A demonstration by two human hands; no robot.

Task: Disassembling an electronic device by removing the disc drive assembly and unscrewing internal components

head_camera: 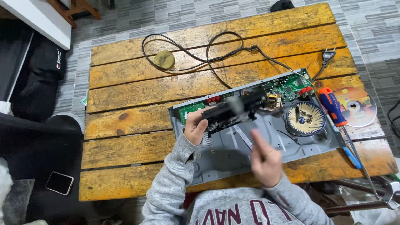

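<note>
Grey metal chassis [233, 152] lies on the wooden table [125, 83]. Black drive module [235, 109] is raised over the chassis's rear, gripped at its end by the left hand [196, 127]; it is probably light, rigid and fragile, best held by its edges. Right hand [263, 160] hovers over the chassis's front edge, blurred, fingers loosely together, holding nothing visible.

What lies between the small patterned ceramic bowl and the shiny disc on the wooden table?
In the head view, an orange-handled screwdriver lies between the patterned bowl and the disc, overlapping the disc's left edge.
</note>
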